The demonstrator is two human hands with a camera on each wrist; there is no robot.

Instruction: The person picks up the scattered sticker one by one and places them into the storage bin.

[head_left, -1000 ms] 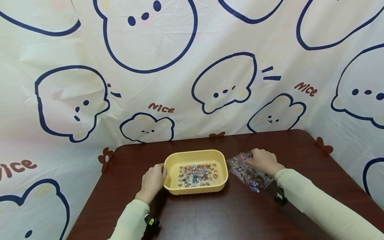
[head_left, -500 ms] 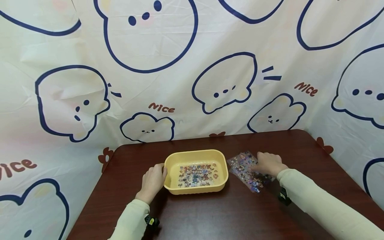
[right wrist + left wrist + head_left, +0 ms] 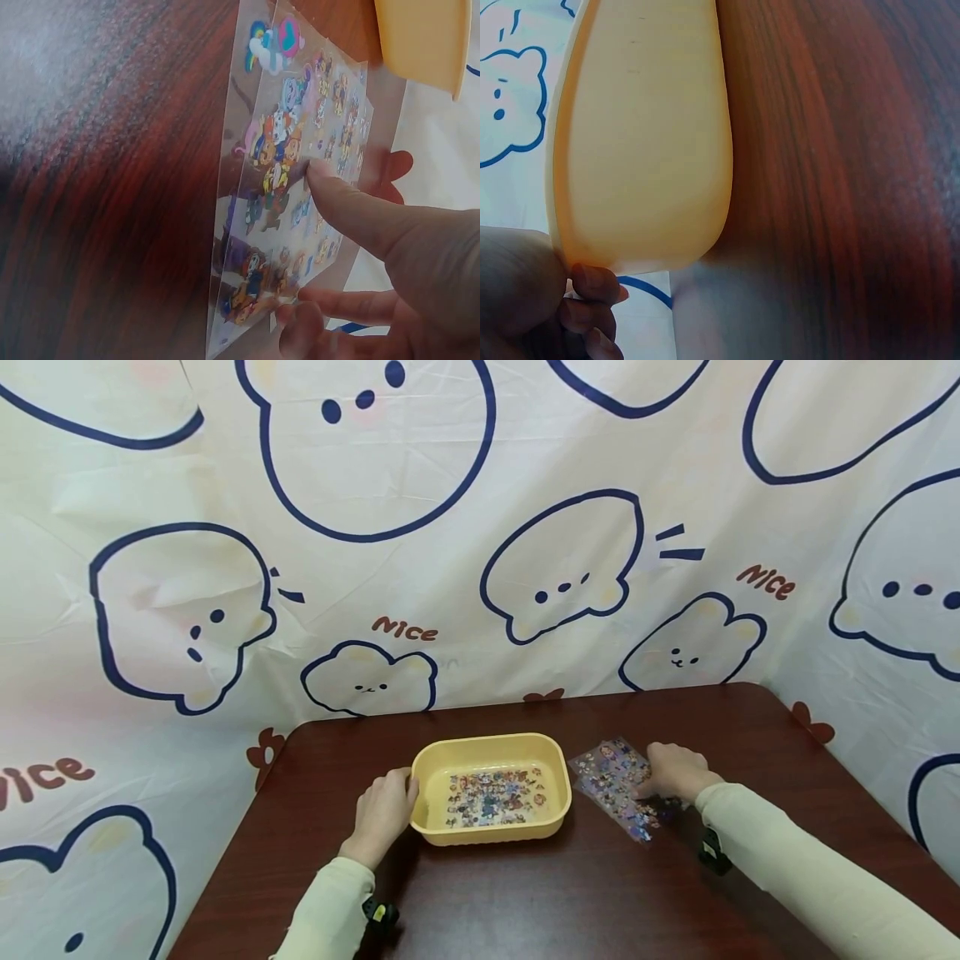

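1 yellow tray (image 3: pixel 491 837), left hand (image 3: pixel 379 817) gripping it — right hand (image 3: pixel 678 772) pinching sticker sheets (image 3: pixel 611 772) — patterned curtain (image 3: pixel 442 577) behind table (image 3: pixel 517 902).

At the centre of the head view, the tub (image 3: pixel 491 837) looks like smooth plastic, its outer wall satin in the left wrist view. The sheets (image 3: pixel 611 768) to its right are thin, clear, glossy plastic film. The counter (image 3: pixel 525 893) has streaked wood grain and a sheen, brightest at the upper left of the right wrist view. The creased backdrop (image 3: pixel 450 568) behind looks like thin cloth; the sleeves (image 3: pixel 795 852) at the lower edge are matt fabric.
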